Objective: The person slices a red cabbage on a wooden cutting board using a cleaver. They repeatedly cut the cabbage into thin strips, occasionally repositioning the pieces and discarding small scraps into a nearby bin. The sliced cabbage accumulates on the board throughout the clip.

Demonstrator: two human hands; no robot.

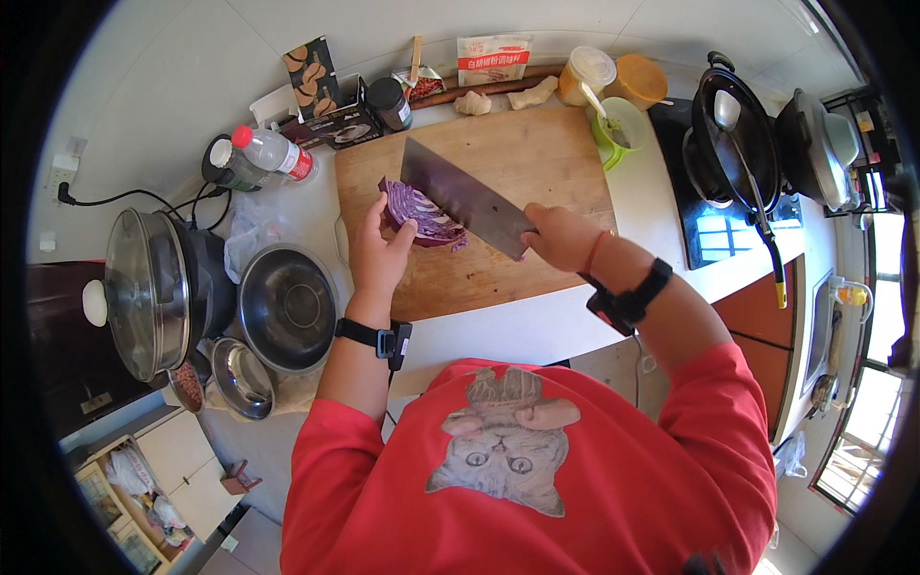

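Note:
On a wooden cutting board (503,158) lies a cut piece of red cabbage (420,214), its layered face turned up. My left hand (383,241) holds it from the left, fingers and thumb on its near side. My right hand (564,237) grips the handle end of a Chinese cleaver (467,198), whose broad blade slants up to the left, just right of the cabbage. Whether the edge touches the cabbage, I cannot tell. Small purple shreds rest on the board near the cabbage and beneath the blade.
Left of the board stand a metal bowl (291,309), a lidded pot (151,295) and plastic bottles (277,152). Along its back edge are ginger (532,93), a dark jar (389,104) and tubs (636,80). A green cup (619,129) is at the back right corner, a wok (737,136) farther right.

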